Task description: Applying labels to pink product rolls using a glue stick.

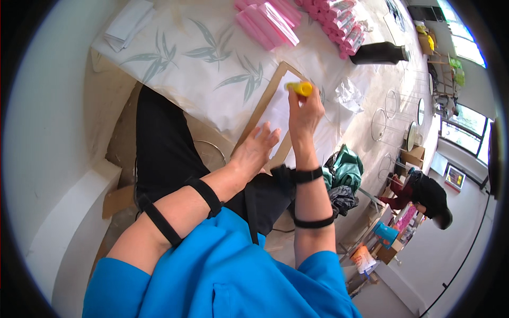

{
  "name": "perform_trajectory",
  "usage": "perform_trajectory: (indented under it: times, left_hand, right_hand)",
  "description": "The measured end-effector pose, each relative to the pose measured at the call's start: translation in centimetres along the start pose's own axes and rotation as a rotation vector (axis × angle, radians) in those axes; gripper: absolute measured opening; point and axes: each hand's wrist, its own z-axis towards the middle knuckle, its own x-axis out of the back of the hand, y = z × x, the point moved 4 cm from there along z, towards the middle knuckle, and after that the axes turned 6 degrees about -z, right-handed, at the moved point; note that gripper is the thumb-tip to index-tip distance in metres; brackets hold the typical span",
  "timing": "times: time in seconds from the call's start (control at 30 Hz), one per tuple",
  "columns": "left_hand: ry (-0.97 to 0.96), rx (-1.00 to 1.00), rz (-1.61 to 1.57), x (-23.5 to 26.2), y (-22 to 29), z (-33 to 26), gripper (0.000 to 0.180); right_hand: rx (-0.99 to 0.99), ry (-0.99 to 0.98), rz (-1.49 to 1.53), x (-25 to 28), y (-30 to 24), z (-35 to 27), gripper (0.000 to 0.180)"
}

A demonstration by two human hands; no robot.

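Note:
A white sheet of paper (277,108) lies on a piece of brown cardboard (249,127) at the near edge of the table. My left hand (257,147) rests on the near left part of the sheet, fingers stretched out and holding nothing. Above the far part of the paper, my right hand (306,112) is closed around a small yellow cylinder-shaped thing (303,88), pinched between thumb and fingers. Its exact kind does not show clearly. Whether it touches the paper I cannot tell.
Pink rolls (339,24) and folded pink bundles (268,24) lie at the far side, beside a black bottle (379,53). Folded white papers (130,24) sit far left. Crumpled clear plastic (349,95) and green bags (344,168) are to the right. Another person (424,196) works farther right.

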Motion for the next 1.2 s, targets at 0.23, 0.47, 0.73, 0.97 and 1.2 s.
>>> perform_trajectory:
  times: [0.23, 0.47, 0.73, 0.97, 1.2]
  left_hand:
    - [-0.126, 0.023, 0.003, -0.1, -0.1, -0.3, 0.064]
    - [-0.096, 0.013, 0.040, 1.1, 0.2, 0.2, 0.068]
    - [-0.048, 0.039, -0.081, 1.0, -0.2, -0.1, 0.093]
    - [-0.015, 0.030, -0.085, 1.6, -0.2, 0.0, 0.089]
    - [-0.052, 0.024, -0.058, 1.6, -0.3, -0.2, 0.087]
  right_hand:
    - [0.066, -0.163, 0.035, 0.2, -3.4, -5.6, 0.026]
    - [0.055, 0.016, -0.074, -0.9, -0.4, -1.4, 0.025]
    - [-0.236, -0.038, 0.074, 5.3, 1.3, -5.7, 0.022]
    - [-0.203, -0.060, 0.056, 4.6, 2.8, -7.3, 0.025]
    - [-0.099, -0.041, -0.066, 3.0, 4.2, -1.8, 0.023]
